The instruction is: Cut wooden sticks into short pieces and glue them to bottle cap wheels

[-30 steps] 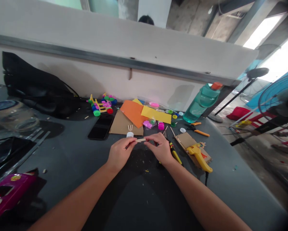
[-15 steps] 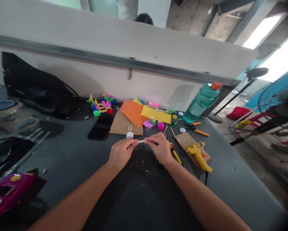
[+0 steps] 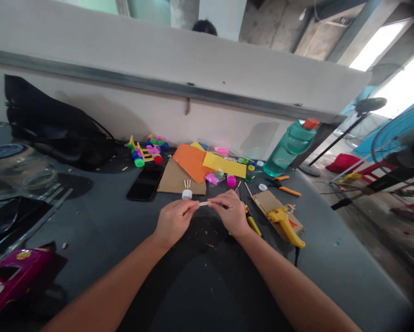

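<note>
A short, pale wooden stick (image 3: 204,203) is stretched level between my two hands above the dark table. My left hand (image 3: 173,222) pinches its left end between thumb and fingers, and my right hand (image 3: 230,212) pinches the right end. Just beyond my left hand stands a white bottle cap (image 3: 186,194), with several small wooden sticks (image 3: 187,183) behind it on the cardboard (image 3: 165,180). Beside my right hand lies a yellow-and-black cutter-like tool (image 3: 252,220), partly hidden by the hand.
A yellow glue gun (image 3: 286,223) rests on cardboard at right, near orange-handled pliers (image 3: 285,186) and a green bottle (image 3: 289,148). A phone (image 3: 144,183), orange paper (image 3: 193,162) and small colourful toy cars (image 3: 144,151) lie further back. A magenta device (image 3: 22,272) sits at left.
</note>
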`<state>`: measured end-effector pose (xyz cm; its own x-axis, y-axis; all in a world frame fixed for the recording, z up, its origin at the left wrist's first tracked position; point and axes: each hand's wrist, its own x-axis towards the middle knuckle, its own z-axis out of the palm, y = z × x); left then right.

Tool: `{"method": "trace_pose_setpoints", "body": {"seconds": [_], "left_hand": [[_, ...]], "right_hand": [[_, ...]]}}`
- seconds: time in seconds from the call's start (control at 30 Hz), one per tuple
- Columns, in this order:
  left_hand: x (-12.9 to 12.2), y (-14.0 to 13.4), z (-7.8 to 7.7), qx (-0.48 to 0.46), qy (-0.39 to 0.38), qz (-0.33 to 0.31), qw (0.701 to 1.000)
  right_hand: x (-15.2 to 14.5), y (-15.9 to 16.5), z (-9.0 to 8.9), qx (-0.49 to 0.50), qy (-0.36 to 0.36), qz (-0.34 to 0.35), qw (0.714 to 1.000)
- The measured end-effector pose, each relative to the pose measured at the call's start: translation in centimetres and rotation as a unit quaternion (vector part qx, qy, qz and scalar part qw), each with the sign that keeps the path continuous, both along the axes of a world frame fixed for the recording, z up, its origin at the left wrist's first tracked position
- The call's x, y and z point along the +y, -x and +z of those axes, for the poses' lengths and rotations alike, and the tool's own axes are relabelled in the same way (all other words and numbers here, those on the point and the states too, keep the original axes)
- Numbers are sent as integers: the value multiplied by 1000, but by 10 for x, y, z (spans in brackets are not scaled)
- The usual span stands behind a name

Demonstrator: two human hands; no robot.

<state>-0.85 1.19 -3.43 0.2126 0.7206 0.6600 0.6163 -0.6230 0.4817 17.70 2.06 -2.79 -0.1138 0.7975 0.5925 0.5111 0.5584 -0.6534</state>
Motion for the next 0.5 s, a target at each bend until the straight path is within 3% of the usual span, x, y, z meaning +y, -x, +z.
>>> {"method": "trace_pose_setpoints", "body": {"seconds": [0.33, 0.5], "left_hand": [[6, 2, -8, -90, 84, -14, 992], [7, 4, -8, -74, 134, -19, 988]], "right_hand": [[2, -1, 0, -5, 11, -30, 999], [3, -2, -1, -17, 20, -23, 999]]}}
